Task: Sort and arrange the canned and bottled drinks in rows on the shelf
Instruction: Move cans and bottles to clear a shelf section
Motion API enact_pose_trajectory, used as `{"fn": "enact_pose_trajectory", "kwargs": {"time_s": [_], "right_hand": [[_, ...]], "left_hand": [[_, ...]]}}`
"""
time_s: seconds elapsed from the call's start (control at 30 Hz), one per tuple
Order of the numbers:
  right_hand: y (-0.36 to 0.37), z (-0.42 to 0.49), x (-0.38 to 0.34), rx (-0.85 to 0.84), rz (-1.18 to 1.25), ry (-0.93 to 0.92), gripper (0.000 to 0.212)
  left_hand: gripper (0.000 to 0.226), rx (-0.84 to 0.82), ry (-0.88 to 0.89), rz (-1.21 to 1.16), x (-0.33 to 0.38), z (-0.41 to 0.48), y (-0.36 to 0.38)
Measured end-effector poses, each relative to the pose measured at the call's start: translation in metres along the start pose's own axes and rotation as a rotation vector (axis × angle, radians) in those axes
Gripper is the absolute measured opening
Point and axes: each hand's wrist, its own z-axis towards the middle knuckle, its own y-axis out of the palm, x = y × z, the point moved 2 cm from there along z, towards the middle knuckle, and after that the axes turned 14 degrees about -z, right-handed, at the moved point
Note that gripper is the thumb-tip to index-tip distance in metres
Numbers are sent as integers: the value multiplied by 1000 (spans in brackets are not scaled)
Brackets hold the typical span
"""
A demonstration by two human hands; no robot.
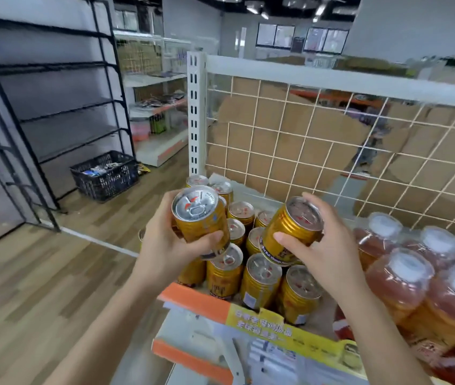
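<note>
At the left end of the shelf (pixel 193 298): gold cans (pixel 259 279), upright, loosely rowed back from the front edge. Left hand (pixel 162 245) grasps a raised can (pixel 199 218) above them. Right hand (pixel 329 245) grasps a tilted can (pixel 290 229) just over the front cans. Wrapped tea bottles (pixel 404 276) stand toward the right. Risk: set down askew, the tilted can would likely knock a neighbour over.

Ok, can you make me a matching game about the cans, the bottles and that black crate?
1 can in left hand
2 cans on shelf
3 bottles
4 crate

A white caps
B on the floor
C held up in the air
D gold, standing in rows

Pairs: 1-C, 2-D, 3-A, 4-B
</note>
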Motion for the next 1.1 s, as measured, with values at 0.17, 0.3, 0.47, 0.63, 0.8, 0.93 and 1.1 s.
{"fn": "enact_pose_trajectory", "kwargs": {"time_s": [0.17, 0.3, 0.47, 0.63, 0.8, 0.93, 1.1], "right_hand": [[21, 41, 5, 31, 25, 114, 87], [33, 79, 15, 91, 49, 212, 80], [47, 118, 25, 62, 12, 279, 65], [64, 149, 43, 5, -46, 354, 67], [92, 166, 73, -185, -149, 459, 75], [113, 162, 81, -373, -203, 465, 77], [122, 154, 83, -472, -209, 453, 71]], "left_hand": [[64, -80, 0, 63, -24, 66, 10], [67, -156, -51, 69, -44, 123, 25], [62, -241, -81, 164, -77, 178, 52], [66, -331, -90, 304, -109, 212, 85], [81, -546, -162, 487, -139, 225, 99], [78, -756, -183, 504, -158, 221, 99], [69, -1024, -199, 522, -173, 219, 94]]}}
